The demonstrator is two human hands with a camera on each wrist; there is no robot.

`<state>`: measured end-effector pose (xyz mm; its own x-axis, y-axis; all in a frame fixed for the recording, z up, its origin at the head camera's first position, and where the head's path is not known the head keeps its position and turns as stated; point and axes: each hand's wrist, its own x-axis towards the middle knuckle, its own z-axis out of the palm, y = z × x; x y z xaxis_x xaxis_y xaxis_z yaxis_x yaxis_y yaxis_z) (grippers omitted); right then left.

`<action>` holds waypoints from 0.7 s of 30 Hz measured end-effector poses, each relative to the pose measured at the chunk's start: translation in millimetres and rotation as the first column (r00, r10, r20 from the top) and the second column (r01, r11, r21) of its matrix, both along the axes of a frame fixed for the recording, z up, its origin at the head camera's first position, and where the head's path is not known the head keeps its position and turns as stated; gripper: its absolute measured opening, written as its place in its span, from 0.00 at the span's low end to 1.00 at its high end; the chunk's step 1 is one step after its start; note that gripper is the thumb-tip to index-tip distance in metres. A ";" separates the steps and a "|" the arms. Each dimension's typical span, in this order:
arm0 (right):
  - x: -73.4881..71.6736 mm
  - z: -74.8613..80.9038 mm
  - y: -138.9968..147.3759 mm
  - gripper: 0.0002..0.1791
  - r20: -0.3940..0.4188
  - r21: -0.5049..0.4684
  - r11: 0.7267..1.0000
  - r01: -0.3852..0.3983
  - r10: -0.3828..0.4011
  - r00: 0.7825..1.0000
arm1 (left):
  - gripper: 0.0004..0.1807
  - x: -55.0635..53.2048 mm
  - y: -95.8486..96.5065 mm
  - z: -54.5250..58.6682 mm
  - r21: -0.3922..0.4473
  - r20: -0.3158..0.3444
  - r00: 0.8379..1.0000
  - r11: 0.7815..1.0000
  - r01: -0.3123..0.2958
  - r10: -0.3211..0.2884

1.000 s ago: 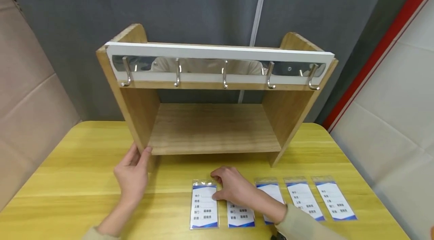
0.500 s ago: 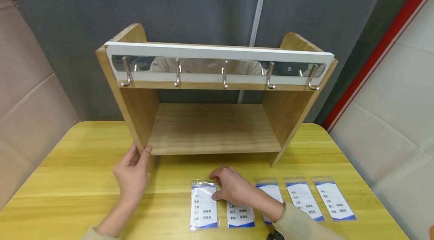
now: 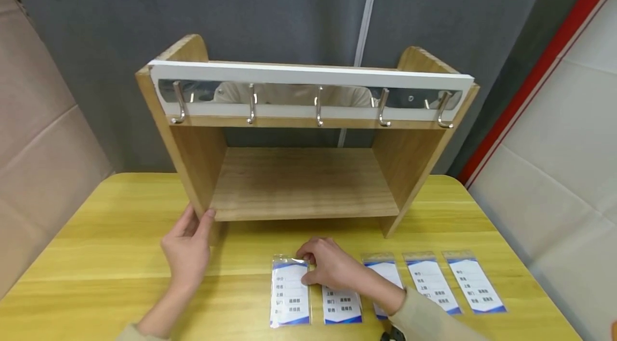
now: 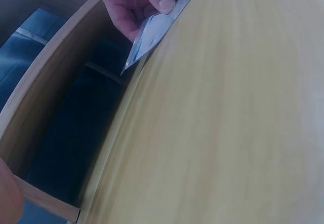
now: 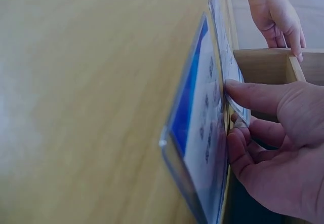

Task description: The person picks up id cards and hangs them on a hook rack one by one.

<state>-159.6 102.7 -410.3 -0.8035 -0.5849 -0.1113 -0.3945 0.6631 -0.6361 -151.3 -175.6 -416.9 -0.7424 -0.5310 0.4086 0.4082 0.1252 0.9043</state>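
Several clear card holders with white-and-blue cards lie in a row on the table. My right hand (image 3: 332,266) pinches the upper right edge of the leftmost card holder (image 3: 289,301). In the right wrist view, the thumb lies on the face of that card holder (image 5: 226,44) and the fingertips are at its edge. A second card holder (image 5: 202,117) lies beside it, partly under my right forearm in the head view. My left hand (image 3: 188,252) grips the lower left side panel of a wooden shelf (image 3: 303,180), thumb in front; its other fingers are partly hidden behind the panel.
Along the shelf's top front runs a white board (image 3: 308,70) with a shiny strip and several metal hooks (image 3: 319,105). More card holders (image 3: 474,285) lie to the right on the yellow wood table (image 3: 96,255). A grey partition (image 3: 289,4) stands behind the shelf.
My right fingers have shifted slightly left at the leftmost card holder, whose left side has moved a little and catches more glare. My left hand and the shelf stay put.
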 end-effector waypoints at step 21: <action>1.5 -13.6 1.5 0.25 -0.025 -0.182 0.983 0.026 -0.031 0.999 | 0.22 0.3 -0.4 0.3 -0.006 0.008 1.000 1.000 -0.005 0.005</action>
